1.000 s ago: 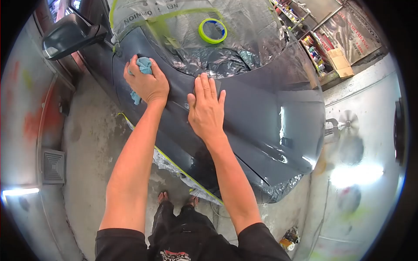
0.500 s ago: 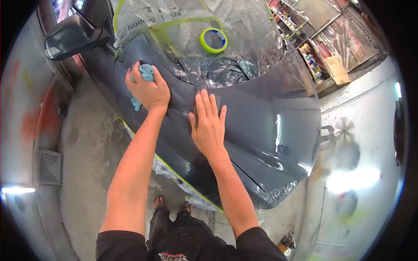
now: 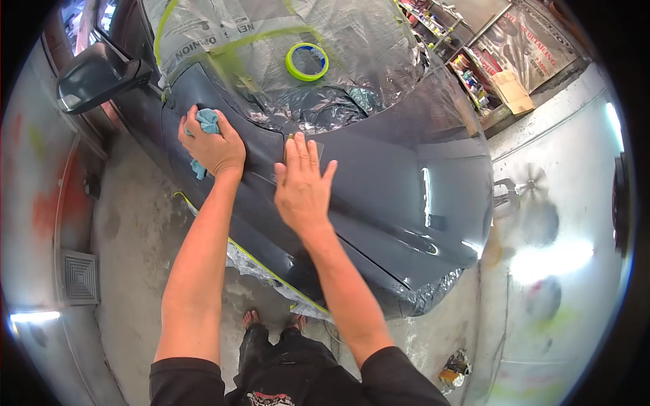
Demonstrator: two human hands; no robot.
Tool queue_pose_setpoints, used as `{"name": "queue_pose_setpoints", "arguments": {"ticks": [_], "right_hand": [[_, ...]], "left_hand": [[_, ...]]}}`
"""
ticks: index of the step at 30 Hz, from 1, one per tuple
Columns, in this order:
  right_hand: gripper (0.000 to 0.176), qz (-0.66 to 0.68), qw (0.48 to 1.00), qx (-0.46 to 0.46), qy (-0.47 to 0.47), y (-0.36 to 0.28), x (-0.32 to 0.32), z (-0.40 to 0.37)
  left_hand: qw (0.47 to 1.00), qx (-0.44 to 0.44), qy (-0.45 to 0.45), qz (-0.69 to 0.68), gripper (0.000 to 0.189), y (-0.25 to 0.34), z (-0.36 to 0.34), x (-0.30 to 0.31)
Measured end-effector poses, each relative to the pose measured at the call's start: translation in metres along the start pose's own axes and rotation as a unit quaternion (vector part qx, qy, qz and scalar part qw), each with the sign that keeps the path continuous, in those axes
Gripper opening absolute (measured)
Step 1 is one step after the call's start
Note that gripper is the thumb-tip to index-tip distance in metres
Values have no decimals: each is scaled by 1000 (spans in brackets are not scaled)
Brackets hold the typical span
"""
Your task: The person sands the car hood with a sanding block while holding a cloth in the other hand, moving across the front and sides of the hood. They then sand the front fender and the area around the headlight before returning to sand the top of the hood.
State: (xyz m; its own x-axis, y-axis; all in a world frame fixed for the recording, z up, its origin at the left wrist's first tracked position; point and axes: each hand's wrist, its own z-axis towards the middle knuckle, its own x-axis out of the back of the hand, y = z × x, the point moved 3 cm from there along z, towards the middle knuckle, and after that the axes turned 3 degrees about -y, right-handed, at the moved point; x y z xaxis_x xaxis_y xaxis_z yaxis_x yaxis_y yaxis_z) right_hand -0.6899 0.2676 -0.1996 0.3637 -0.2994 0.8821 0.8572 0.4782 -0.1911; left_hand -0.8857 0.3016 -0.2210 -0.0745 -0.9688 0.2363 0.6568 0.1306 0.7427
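My left hand (image 3: 217,150) is closed around a crumpled light-blue cloth (image 3: 208,120) on the car's dark grey front fender (image 3: 186,91). More of the cloth hangs out below that hand. Flat on the dark grey hood (image 3: 386,162), near its seam with the fender, lies my right hand (image 3: 303,193), its fingers stretched out and thumb apart. A thin dark sheet (image 3: 319,150) shows at the edge of those fingers; most of it is hidden, and I cannot make out what it is.
A green roll of masking tape (image 3: 307,62) rests on the plastic and newspaper (image 3: 237,30) covering the windshield. The side mirror (image 3: 98,76) juts out at left. Shelves with bottles (image 3: 470,80) stand at back right. Taped plastic (image 3: 264,274) edges the car's lower side.
The view has shifted, so the car and both hands appear slightly further left. My right hand stays flat near the seam, tilted a little differently. My left hand still holds the cloth.
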Motion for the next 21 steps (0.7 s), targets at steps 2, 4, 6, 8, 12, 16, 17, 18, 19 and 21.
{"name": "queue_pose_setpoints", "arguments": {"ticks": [2, 4, 6, 8, 12, 16, 17, 18, 19, 21], "right_hand": [[56, -28, 999, -33, -9, 33, 3, 6], [60, -21, 996, -83, -1, 33, 2, 14], [64, -26, 997, -65, 10, 0, -5, 8], [63, 23, 1000, -6, 10, -24, -7, -5], [55, -32, 998, -51, -4, 44, 8, 14], [62, -34, 995, -95, 28, 34, -5, 20], [64, -29, 997, -68, 20, 16, -3, 15], [63, 26, 999, -21, 1, 3, -1, 1], [62, 11, 1000, -17, -9, 12, 1, 0], [60, -20, 999, -6, -25, 51, 14, 7]], "left_hand": [[1000, 7, -2, 1, 53, 0, 1, 1], [1000, 7, -3, 10, 53, 0, 3, 3], [1000, 0, -4, 10, 52, 2, 0, 4], [1000, -8, 10, 6, 51, -2, 2, 0], [1000, -6, 13, 4, 51, -1, 2, 2], [1000, -1, 0, 12, 52, -2, -1, 4], [1000, -4, -2, 13, 53, -3, 2, 0], [1000, -1, -1, 7, 53, -1, 3, -1], [1000, 3, -3, 3, 53, -2, 2, 0], [1000, 7, 0, 2, 52, 0, 2, 1]]}}
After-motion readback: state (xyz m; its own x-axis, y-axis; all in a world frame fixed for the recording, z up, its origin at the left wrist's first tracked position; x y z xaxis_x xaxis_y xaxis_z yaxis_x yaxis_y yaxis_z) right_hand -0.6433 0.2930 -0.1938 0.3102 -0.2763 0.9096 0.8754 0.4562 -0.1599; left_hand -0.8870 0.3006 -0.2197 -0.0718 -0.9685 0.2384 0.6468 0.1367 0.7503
